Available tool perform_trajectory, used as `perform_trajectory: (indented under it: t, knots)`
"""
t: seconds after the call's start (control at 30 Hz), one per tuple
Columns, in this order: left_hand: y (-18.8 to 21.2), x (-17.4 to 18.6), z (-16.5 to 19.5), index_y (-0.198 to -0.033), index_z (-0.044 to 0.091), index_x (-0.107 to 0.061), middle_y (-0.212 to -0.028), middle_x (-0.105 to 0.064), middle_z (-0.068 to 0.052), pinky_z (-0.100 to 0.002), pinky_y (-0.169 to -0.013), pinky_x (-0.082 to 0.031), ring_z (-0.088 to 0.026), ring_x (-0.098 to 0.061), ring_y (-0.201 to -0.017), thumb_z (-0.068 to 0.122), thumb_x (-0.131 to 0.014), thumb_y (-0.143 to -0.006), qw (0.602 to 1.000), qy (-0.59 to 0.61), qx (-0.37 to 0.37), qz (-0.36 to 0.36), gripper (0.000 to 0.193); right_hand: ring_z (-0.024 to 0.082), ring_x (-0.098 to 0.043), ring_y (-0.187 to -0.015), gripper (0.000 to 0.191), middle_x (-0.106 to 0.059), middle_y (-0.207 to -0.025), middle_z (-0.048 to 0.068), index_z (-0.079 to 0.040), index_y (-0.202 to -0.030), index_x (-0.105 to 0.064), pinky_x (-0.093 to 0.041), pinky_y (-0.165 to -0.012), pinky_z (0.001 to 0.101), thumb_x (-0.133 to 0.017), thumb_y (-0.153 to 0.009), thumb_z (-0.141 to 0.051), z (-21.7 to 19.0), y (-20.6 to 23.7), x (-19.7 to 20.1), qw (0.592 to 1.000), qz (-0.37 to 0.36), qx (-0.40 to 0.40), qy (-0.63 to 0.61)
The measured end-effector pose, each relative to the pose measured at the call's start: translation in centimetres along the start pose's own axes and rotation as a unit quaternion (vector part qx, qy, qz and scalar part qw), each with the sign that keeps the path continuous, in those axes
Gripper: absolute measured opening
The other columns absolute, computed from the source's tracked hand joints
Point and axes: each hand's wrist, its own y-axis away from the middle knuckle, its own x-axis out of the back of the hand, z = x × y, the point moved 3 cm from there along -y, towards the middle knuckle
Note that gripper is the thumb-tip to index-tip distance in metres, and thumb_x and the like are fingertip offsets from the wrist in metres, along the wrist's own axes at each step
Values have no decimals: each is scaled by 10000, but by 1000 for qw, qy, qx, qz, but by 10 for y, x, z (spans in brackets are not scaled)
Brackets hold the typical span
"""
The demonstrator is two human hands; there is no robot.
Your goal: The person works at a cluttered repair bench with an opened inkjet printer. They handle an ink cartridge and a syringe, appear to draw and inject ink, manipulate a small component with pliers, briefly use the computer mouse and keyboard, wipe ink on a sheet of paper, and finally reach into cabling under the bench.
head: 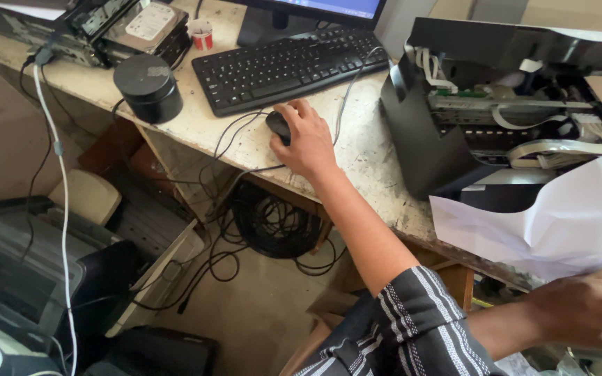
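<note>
My left hand [306, 143] lies over a black computer mouse [277, 125] on the worn wooden desk [367, 150], just in front of a black keyboard [287, 66]. That arm wears a dark sleeve with white stripes [412, 324]. My right hand [583, 310] sits at the lower right with its fingers curled, right at the lower edge of a crumpled white sheet of paper [559, 219]. Whether it grips anything is hidden by the frame edge.
An opened black printer [454, 132] with exposed ribbon cables stands on the desk's right end. A black round cylinder [149, 87], a hard drive [149, 24], a small red-and-white cup [202, 33] and a monitor base [273, 24] lie at the back. Tangled cables [273, 223] hang under the desk beside other machines [15, 278].
</note>
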Motion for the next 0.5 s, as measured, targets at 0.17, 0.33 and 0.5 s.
perform_trajectory:
  t: [0.17, 0.33, 0.5]
  knots:
    - [-3, -2, -6, -854, 79, -574, -916, -587, -82, -327, -883, -494, -257, -592, -901, 294, -627, -838, 1000, -5, -15, -2, 222, 338, -606, -1155, 490, -606, -1263, 118, -122, -1267, -647, -494, -950, 461, -757, -797, -209, 2, 0, -1, 1000, 5, 6, -6]
    - [-2, 3, -10, -837, 78, -578, -916, -586, -91, -333, -879, -495, -262, -591, -900, 287, -629, -828, 1000, -12, -8, 1, 215, 333, -612, -1143, 467, -614, -1245, 109, -134, -1249, -660, -489, -915, 468, -762, -801, -211, 0, -1, -3, 1000, 9, 2, 3]
    - [-5, -2, -6, -820, 78, -583, -916, -584, -99, -339, -875, -497, -268, -591, -900, 281, -631, -819, 1000, -13, -7, -3, 209, 330, -605, -1142, 491, -606, -1243, 105, -138, -1258, -643, -475, -936, 465, -768, -790, -219, 2, 1, 1, 1000, 12, 10, 1]
